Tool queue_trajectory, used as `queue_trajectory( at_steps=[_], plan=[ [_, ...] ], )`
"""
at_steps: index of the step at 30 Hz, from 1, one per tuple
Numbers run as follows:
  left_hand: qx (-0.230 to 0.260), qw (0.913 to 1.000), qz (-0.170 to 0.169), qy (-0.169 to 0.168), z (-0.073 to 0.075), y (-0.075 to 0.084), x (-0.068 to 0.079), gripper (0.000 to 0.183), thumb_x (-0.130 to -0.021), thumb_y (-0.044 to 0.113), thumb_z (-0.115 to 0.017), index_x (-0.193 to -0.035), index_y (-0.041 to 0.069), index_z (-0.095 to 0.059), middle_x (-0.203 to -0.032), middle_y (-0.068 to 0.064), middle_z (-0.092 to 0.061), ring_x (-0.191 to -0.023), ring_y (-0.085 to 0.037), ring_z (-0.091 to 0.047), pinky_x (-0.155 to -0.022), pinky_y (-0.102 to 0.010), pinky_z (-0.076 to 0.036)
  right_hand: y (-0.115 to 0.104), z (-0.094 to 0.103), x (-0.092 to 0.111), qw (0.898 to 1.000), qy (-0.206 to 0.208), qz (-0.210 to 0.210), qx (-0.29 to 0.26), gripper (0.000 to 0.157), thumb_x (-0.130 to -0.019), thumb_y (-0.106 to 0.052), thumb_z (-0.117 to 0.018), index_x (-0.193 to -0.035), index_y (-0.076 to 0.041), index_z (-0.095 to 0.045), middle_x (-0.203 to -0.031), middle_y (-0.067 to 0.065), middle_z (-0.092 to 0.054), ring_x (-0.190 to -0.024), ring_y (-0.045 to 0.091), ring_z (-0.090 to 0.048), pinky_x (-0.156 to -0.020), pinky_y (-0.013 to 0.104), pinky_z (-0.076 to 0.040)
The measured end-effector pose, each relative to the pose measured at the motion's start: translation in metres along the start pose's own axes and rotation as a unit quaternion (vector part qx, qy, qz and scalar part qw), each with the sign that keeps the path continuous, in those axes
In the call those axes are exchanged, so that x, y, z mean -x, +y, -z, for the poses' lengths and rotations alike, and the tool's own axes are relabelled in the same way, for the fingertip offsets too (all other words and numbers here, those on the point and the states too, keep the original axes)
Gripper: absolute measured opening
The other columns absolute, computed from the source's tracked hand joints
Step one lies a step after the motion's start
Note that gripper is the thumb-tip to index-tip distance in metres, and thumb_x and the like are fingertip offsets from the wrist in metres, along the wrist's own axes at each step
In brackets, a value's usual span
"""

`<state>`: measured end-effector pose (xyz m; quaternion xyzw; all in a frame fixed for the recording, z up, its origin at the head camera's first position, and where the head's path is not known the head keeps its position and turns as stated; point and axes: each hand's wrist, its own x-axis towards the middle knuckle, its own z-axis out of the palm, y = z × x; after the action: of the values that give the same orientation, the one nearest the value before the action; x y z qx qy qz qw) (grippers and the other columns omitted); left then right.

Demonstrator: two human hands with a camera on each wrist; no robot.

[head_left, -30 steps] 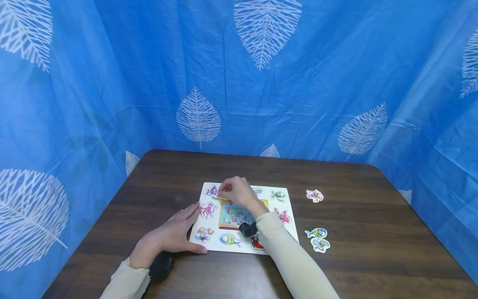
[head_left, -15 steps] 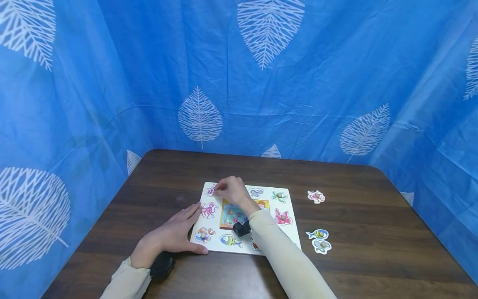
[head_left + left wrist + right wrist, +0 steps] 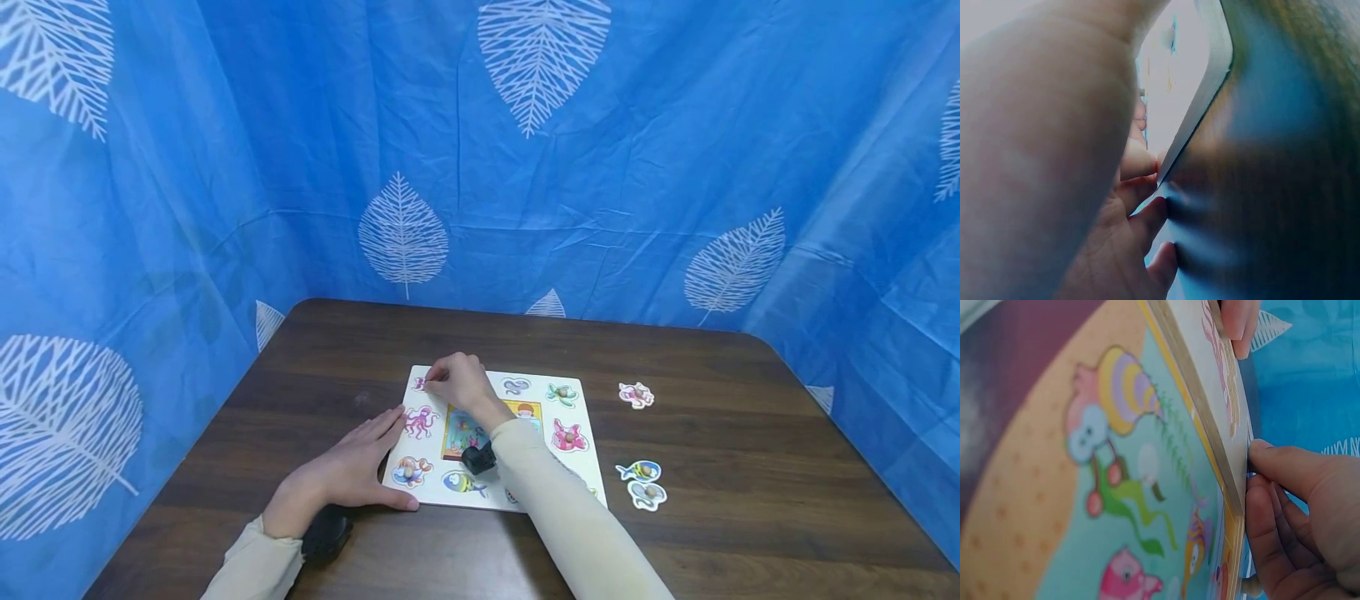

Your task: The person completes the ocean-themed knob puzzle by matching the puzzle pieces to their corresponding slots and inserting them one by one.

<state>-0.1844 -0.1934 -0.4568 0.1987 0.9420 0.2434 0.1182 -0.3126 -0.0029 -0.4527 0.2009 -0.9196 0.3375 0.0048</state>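
Note:
A white wooden puzzle board [image 3: 433, 450] with sea-animal shapes and a coloured centre picture lies on the table. My left hand [image 3: 348, 467] spreads around its near left corner, fingers along the left edge and thumb at the front edge. At the far left corner my right hand [image 3: 457, 383] pinches a puzzle piece over the purple fish shape; the fingers hide most of that piece. In the right wrist view, thumb and fingertips of the right hand [image 3: 1297, 519] meet close at the board's surface. A crab piece [image 3: 411, 472] and a pink starfish piece [image 3: 568, 436] sit in the board.
Right of the board lie a pink piece [image 3: 636, 395], a striped fish piece [image 3: 640, 471] and a grey piece [image 3: 647, 495], the last two close together. Blue leaf-patterned cloth [image 3: 480, 200] hangs behind the dark wooden table [image 3: 750, 433].
My right hand has moved left with the puzzle piece, from beside the purple fish shape to over it, and its forearm has shifted left. The left hand has kept its place.

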Motion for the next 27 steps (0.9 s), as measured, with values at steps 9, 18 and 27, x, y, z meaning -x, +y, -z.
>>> queue_trajectory(
  at_steps=[9, 18, 27],
  plan=[
    [0.000, 0.9999, 0.013, -0.004, 0.000, 0.002, 0.001, 0.126, -0.075, 0.065, -0.084, -0.162, -0.001, -0.022, -0.171, -0.018, -0.017, -0.157, -0.040, -0.019, -0.124, -0.063, -0.021, 0.003, 0.001, 0.002, 1.000, -0.001, -0.003, 0.002, 0.008, -0.094, -0.022, -0.078, -0.098, -0.017, -0.082, -0.093, -0.005, -0.078, -0.088, 0.012, -0.067, -0.086, 0.032, -0.054],
    [0.001, 0.9998, 0.017, -0.005, 0.000, 0.003, 0.001, 0.126, -0.075, 0.065, -0.084, -0.162, -0.001, -0.022, -0.172, -0.017, -0.016, -0.157, -0.039, -0.018, -0.124, -0.063, -0.020, 0.005, 0.007, 0.008, 1.000, 0.003, 0.003, -0.021, 0.012, -0.095, -0.028, -0.077, -0.102, -0.019, -0.082, -0.098, -0.006, -0.078, -0.091, 0.011, -0.067, -0.088, 0.033, -0.055],
    [0.002, 0.9998, 0.017, 0.000, -0.001, 0.005, 0.001, 0.126, -0.074, 0.064, -0.085, -0.162, -0.001, -0.023, -0.172, -0.017, -0.017, -0.157, -0.040, -0.019, -0.124, -0.064, -0.021, 0.012, 0.024, 0.023, 0.999, 0.017, 0.029, -0.030, 0.022, -0.096, -0.027, -0.075, -0.114, -0.015, -0.079, -0.105, -0.002, -0.078, -0.092, 0.012, -0.069, -0.081, 0.029, -0.058]
  ],
)
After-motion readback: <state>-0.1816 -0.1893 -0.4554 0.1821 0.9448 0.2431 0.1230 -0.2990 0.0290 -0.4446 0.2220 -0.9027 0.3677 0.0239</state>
